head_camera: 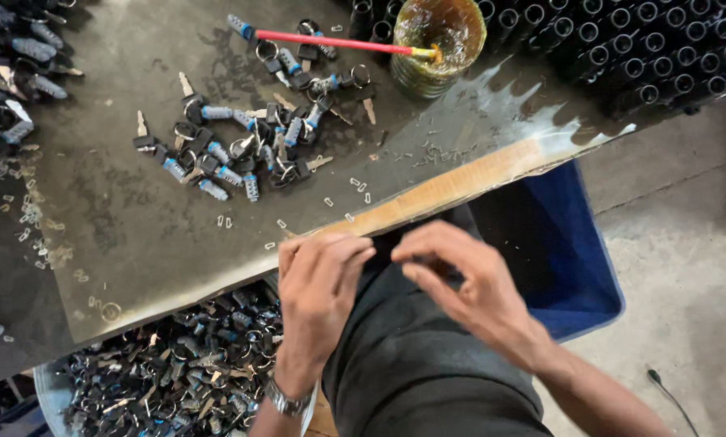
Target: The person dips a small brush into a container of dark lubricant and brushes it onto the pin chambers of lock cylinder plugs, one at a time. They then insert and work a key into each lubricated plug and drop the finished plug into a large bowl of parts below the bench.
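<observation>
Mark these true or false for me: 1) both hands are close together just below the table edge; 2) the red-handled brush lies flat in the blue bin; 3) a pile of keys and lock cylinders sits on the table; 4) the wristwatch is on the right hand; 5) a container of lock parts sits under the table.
1) True: the left hand and right hand nearly meet below the table edge.
2) False: the red-handled brush rests with its tip in the jar on the table.
3) True: the pile of keys and lock cylinders lies there.
4) False: the wristwatch is on the left wrist.
5) True: the container of lock parts is below.
</observation>
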